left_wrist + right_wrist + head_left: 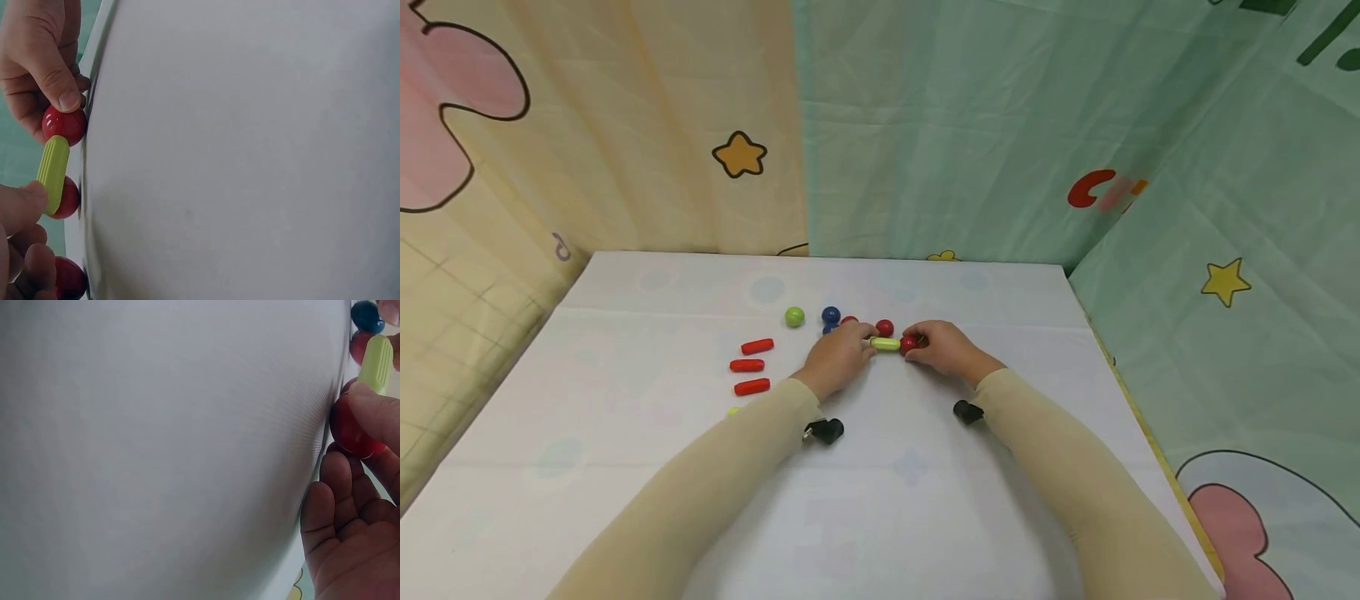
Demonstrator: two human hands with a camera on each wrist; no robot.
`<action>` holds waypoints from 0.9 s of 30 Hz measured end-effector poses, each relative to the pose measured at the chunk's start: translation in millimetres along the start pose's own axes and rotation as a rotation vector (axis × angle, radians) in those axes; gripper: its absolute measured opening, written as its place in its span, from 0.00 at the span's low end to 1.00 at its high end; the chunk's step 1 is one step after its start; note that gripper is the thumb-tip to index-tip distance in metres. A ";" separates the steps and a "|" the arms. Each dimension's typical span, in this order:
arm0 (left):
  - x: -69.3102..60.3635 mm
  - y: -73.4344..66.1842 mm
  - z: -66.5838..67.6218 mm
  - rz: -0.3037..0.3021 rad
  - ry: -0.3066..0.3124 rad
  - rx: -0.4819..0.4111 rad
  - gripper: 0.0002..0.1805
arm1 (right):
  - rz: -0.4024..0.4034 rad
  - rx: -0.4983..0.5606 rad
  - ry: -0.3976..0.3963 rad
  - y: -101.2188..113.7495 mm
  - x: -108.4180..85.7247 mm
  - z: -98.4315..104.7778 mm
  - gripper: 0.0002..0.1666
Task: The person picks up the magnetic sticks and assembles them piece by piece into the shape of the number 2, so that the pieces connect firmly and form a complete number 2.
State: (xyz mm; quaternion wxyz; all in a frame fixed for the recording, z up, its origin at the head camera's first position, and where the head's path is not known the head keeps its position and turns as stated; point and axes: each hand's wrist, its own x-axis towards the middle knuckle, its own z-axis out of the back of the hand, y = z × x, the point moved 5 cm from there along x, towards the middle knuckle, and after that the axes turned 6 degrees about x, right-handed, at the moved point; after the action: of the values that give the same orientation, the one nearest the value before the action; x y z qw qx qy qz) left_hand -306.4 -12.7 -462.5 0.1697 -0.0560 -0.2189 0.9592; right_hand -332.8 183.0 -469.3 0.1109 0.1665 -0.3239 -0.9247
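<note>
In the head view the left hand (838,358) pinches one end of a yellow-green stick (886,343), and the right hand (951,348) grips a red ball (907,344) at its other end. Stick and ball touch end to end in the left wrist view, where the left thumb lies on the stick (53,172) and the right thumb on the ball (64,127). A second red ball (884,327) sits just behind the stick. Another red ball (849,320) is partly hidden behind the left hand, beside two blue balls (831,315).
A green ball (794,317) lies left of the blue balls. Three red sticks (747,365) lie on the white table (625,400) left of the left hand. Near the left sleeve a yellow-green piece (733,411) shows partly. Patterned curtains (925,125) stand behind and at the right.
</note>
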 end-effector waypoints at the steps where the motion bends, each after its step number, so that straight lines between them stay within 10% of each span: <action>1: -1.3 0.7 2.1 -0.008 -0.006 0.000 0.23 | -0.004 -0.001 0.001 -0.2 0.1 0.2 0.27; 27: -15.5 67.9 53.8 0.100 -0.126 -0.094 0.29 | -0.042 0.031 0.018 -9.6 -2.7 5.6 0.27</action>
State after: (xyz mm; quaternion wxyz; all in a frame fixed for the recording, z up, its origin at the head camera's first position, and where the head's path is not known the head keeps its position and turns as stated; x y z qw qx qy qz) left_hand -322.1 -97.2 -443.5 0.1046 -0.0143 -0.2708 0.9568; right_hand -333.4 194.4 -470.6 0.0915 0.1832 -0.3338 -0.9201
